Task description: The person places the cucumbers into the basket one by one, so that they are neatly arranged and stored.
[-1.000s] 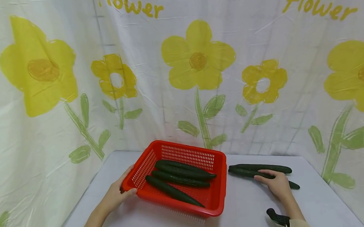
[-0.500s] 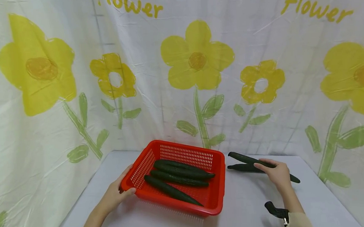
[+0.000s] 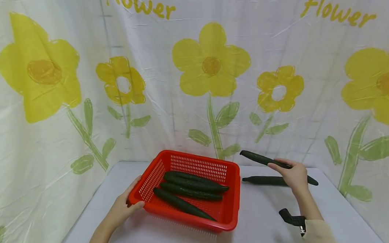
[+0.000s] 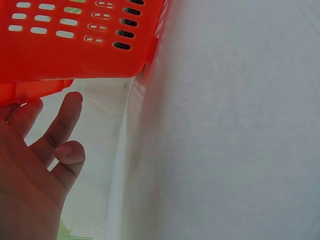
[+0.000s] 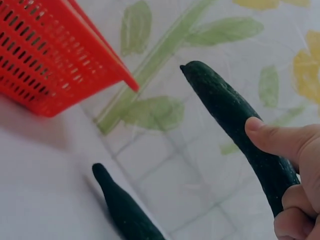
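Observation:
My right hand (image 3: 294, 173) grips a dark green cucumber (image 3: 256, 157) and holds it above the table, its far end tilted up to the left. In the right wrist view the thumb lies along the held cucumber (image 5: 220, 97) and the other fingers curl round it. A second cucumber (image 3: 265, 181) lies on the table below that hand. My left hand (image 3: 121, 209) holds the left corner of a red plastic basket (image 3: 236, 196), thumb on the rim. Inside the basket lie several cucumbers (image 3: 184, 204). From the left wrist, my hand (image 4: 30, 170) shows partly hidden behind the basket rim.
A white-covered table (image 3: 262, 224) carries everything. Behind it hangs a white curtain (image 3: 168, 119) printed with yellow flowers, close to the table's back edge. Black wrist mounts (image 3: 292, 218) sit on both forearms.
My right hand has lifted one cucumber off the table, up and away from the other, tilting its left end upward. The left hand and basket stay in place.

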Motion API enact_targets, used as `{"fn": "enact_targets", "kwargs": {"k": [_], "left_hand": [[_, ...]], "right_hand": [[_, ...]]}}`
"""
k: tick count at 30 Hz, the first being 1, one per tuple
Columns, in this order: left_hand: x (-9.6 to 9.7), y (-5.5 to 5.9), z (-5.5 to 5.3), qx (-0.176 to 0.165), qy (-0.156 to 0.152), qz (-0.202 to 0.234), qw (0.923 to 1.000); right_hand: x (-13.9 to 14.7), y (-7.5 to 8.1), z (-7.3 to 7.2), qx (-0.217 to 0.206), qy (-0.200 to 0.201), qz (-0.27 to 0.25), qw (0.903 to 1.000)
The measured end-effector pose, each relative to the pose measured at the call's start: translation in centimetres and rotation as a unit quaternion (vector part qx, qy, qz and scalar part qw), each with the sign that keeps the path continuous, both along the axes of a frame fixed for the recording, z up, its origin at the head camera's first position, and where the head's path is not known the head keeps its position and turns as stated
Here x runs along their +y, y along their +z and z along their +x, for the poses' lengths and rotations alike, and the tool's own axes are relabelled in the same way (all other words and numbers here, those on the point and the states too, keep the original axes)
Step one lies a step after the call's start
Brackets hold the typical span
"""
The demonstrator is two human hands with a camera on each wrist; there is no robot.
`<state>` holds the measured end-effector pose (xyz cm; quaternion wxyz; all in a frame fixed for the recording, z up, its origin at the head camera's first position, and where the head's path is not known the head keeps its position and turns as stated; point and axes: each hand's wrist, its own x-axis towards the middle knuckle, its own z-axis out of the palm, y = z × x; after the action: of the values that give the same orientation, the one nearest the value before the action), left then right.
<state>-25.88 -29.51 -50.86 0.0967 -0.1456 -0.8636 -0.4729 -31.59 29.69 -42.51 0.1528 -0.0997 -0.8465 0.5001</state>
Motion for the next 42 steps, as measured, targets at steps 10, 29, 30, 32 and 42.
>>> {"fn": "enact_targets", "kwargs": {"k": [10, 29, 30, 32, 42], "left_hand": [[0.0, 0.1, 0.0, -0.004, 0.001, 0.002, 1.0], [0.1, -0.1, 0.0, -0.011, 0.004, 0.004, 0.9999], [0.1, -0.1, 0.0, -0.01, 0.004, 0.004, 0.9999], [0.1, -0.2, 0.0, -0.01, 0.004, 0.005, 0.9999], [0.2, 0.1, 0.1, -0.018, 0.007, 0.007, 0.9998]], "right_hand": [[-4.0, 0.5, -0.9, 0.013, 0.032, -0.019, 0.9992], [-14.5, 1.8, -3.9, 0.003, 0.104, -0.071, 0.9921], [-15.0, 1.8, -4.1, 0.001, 0.105, -0.07, 0.992], [-15.8, 1.9, -4.4, 0.0, 0.107, -0.07, 0.9919], [-20.6, 2.4, -5.1, 0.025, 0.118, -0.084, 0.9892]]}}
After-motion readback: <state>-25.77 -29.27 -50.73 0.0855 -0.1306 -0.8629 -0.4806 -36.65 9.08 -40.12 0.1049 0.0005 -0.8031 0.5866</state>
